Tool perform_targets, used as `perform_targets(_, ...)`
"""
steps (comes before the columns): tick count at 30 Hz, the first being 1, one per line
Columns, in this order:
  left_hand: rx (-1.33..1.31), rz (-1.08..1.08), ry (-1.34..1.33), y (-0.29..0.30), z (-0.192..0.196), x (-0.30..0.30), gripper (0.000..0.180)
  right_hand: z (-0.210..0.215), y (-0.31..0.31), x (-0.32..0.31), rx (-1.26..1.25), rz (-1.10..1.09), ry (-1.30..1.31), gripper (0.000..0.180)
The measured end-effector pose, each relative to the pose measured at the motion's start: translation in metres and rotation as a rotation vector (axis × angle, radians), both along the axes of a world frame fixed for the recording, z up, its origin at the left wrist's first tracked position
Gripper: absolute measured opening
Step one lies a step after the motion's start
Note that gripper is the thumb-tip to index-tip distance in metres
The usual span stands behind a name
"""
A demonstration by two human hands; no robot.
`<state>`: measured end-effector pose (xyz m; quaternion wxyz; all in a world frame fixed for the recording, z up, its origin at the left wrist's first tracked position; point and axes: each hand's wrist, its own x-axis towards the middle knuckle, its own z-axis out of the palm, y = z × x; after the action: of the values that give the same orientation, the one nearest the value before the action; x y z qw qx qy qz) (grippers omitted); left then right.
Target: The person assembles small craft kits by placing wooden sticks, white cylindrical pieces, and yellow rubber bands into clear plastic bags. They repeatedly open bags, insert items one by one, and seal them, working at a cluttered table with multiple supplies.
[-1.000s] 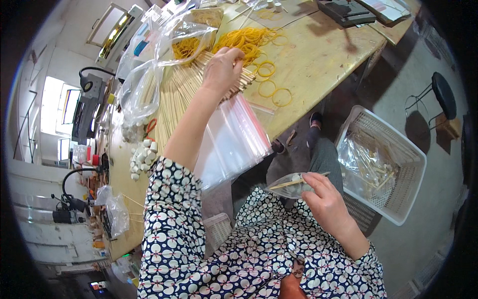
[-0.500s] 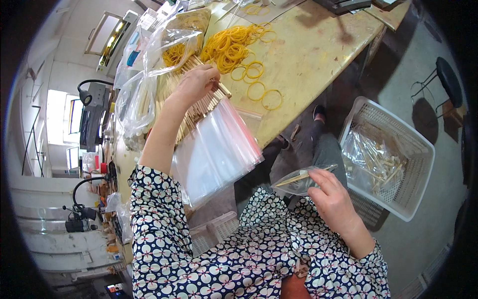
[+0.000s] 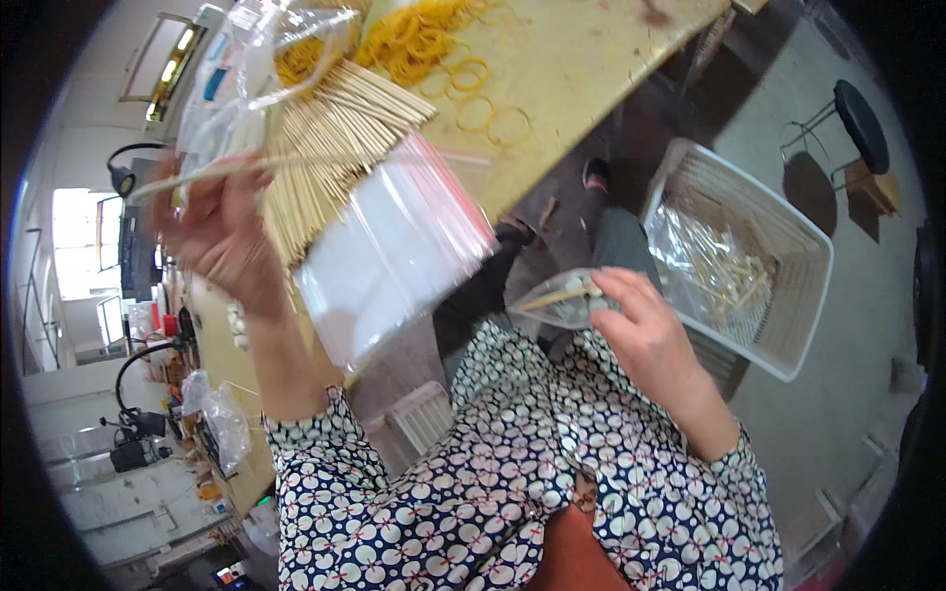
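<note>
My left hand (image 3: 222,231), smeared by motion, is raised over the left part of the table with a thin wooden stick (image 3: 325,160) pinched in its fingers. Under and beside it lies a pile of wooden sticks (image 3: 340,123). A stack of clear plastic zip bags (image 3: 379,251) with reddish top edges sits at the table's near edge, next to the pile. My right hand (image 3: 645,335) grips a small clear bag (image 3: 562,307) above my lap. Inside that bag a wooden stick or two can be seen, partly covered by my fingers.
Yellow rubber bands (image 3: 409,44) are heaped on the table (image 3: 562,84) behind the sticks, with several loose ones nearby. A white plastic basket (image 3: 803,325) holding filled bags stands on the floor to the right. Farther right is a black stool (image 3: 860,128). Desk lamps (image 3: 148,424) line the left.
My left hand has lifted off the stick pile and swung left, taking a stick with it. My right hand still holds the bag. The whole view has shifted slightly.
</note>
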<state>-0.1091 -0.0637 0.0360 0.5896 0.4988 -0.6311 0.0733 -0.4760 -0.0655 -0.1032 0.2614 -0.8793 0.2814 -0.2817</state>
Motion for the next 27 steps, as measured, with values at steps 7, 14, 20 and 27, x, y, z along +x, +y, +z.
perform_targets(7, 0.140, -0.103, 0.150, 0.092, -0.011, -0.087, 0.087, 0.009, 0.004, 0.014, -0.030, 0.049, 0.055, 0.012)
perform_targets(14, 0.147, -0.106, 0.238, 0.113, -0.089, -0.093, 0.049, 0.016, 0.013, 0.028, -0.027, 0.096, 0.083, 0.010)
perform_targets(20, 0.394, -0.077, 0.462, 0.128, -0.141, -0.120, 0.019, 0.024, 0.023, 0.040, -0.011, 0.165, 0.041, 0.012)
perform_targets(27, 0.396, -0.083, 0.068, 0.128, -0.171, -0.108, 0.020, 0.027, 0.028, 0.050, 0.007, 0.191, -0.005, 0.016)
